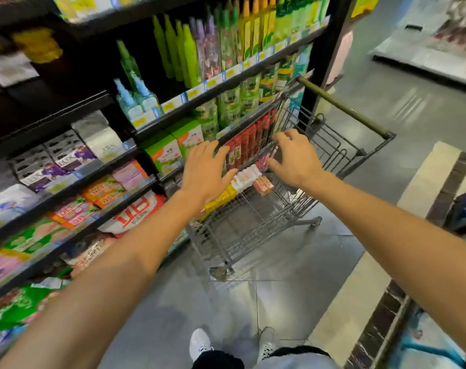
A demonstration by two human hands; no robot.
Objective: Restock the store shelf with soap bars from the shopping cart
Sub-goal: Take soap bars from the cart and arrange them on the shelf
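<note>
A grey wire shopping cart (256,222) stands against the store shelf (75,179). Boxed soap bars lie in rows inside it: red ones (249,145), white ones (246,177), yellow ones (221,198) and orange-pink ones (263,185). My left hand (206,173) hovers over the cart's near-left side with fingers spread, holding nothing. My right hand (297,158) reaches into the cart with fingers loosely bent over the pink and red boxes; I cannot see it gripping any. More soap boxes (67,162) sit on the shelf at left.
Green and purple bottles (189,54) fill the upper shelves. Bagged goods (27,243) fill the lower left shelves. The cart's handle (343,107) points away at the right. Grey tiled floor (293,275) lies around my feet. A low display platform (426,59) stands far right.
</note>
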